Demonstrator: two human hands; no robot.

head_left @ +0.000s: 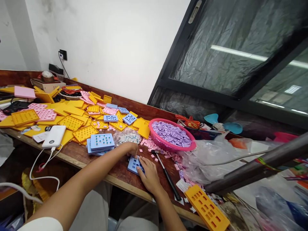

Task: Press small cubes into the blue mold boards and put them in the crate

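A small blue plastic plate with square holes (133,164) lies flat on the wooden bench (79,154) in front of me. My left hand (130,149) is curled at the plate's far edge, fingers bent down onto it. Its fingertips seem to pinch something too small to make out. My right hand (149,175) rests on the plate's near right side, fingers pressed down on it. A small hammer (166,175) lies just right of my right hand. Loose pink tiles (154,146) are scattered beyond the plate.
A pink basket of lilac tiles (172,134) stands behind the hammer. A stack of blue plates (101,142), a bag of small pieces (126,136), many yellow and pink plates (72,122), a white power bank (54,136) and a yellow plate (207,208) lie around.
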